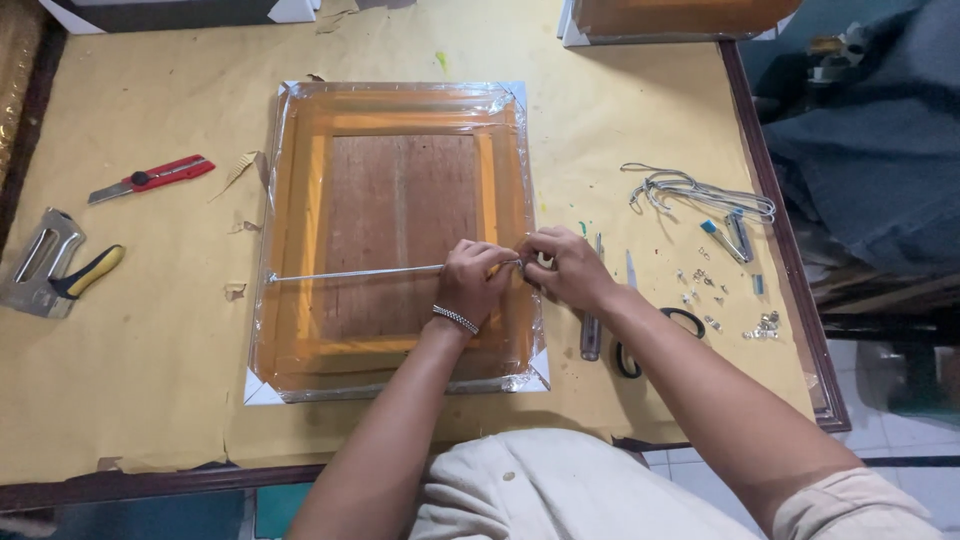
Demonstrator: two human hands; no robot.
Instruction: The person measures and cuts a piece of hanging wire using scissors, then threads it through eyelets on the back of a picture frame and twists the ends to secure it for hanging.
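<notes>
A rectangular picture frame wrapped in clear plastic film (395, 240), lying back-up with its brown wooden backboard showing, sits in the middle of a table covered in tan kraft paper (150, 380). A thin silvery hanging wire (350, 272) stretches across the back from the frame's left edge to its right side, where both hands meet. The left hand (472, 282), with a metal bracelet at the wrist, is closed with pinched fingers on the wire's right end; the right hand (565, 265) is curled tight just beside it at the frame's right rail, seemingly gripping the same end, though what it pinches is hidden. Right of the frame lie black-handled scissors (655, 340), a screwdriver (592, 320), small metal fittings (715, 290) and a coil of spare wire (690, 192). Well to the left rest a red utility knife (155, 178) and a staple gun with a yellow handle (55, 268).
</notes>
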